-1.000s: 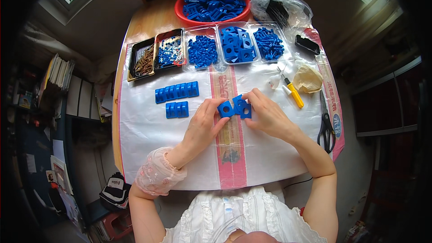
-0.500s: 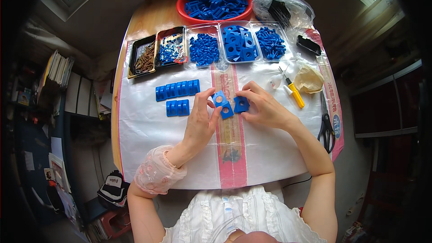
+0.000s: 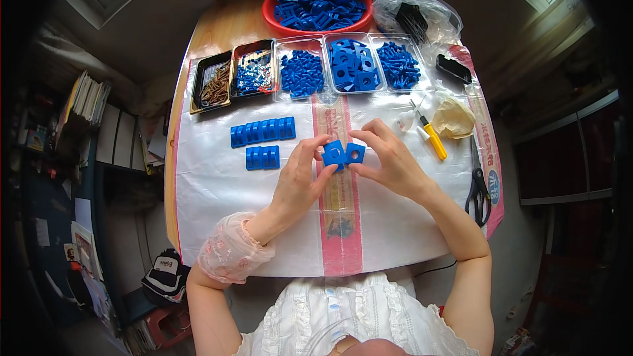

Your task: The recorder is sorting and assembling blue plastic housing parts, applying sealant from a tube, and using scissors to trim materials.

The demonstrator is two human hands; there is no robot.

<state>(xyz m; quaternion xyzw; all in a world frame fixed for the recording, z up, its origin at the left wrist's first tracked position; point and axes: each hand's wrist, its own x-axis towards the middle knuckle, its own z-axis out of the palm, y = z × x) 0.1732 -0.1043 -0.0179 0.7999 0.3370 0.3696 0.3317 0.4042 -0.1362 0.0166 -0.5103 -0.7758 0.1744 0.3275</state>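
Note:
My left hand (image 3: pixel 298 173) pinches a blue square plate with a round hole (image 3: pixel 329 157) between thumb and fingertips. A bit more blue shows at its lower edge, perhaps a second plate behind it. Close on the right, my right hand (image 3: pixel 393 165) grips another blue holed plate (image 3: pixel 361 149) by its outer edge. The two plates nearly touch or slightly overlap over the pink-striped table cover (image 3: pixel 339 250). Left of my hands lie a longer row of ribbed blue parts (image 3: pixel 262 132) and a shorter row (image 3: pixel 262 158).
Trays hold brown screws (image 3: pixel 216 86), small silvery and blue bits (image 3: pixel 253 74), blue plugs (image 3: pixel 302 71), holed plates (image 3: pixel 354 66) and blue pins (image 3: pixel 398 66). Behind is a red basin (image 3: pixel 270 16) of blue parts. At right are a yellow-handled screwdriver (image 3: pixel 435 142), black scissors (image 3: pixel 479 198) and a phone-like black object (image 3: pixel 453 68).
Both hands have brought their plates closer together. The plates in my left hand, fanned out before, now mostly line up, and the right plate has turned more upright.

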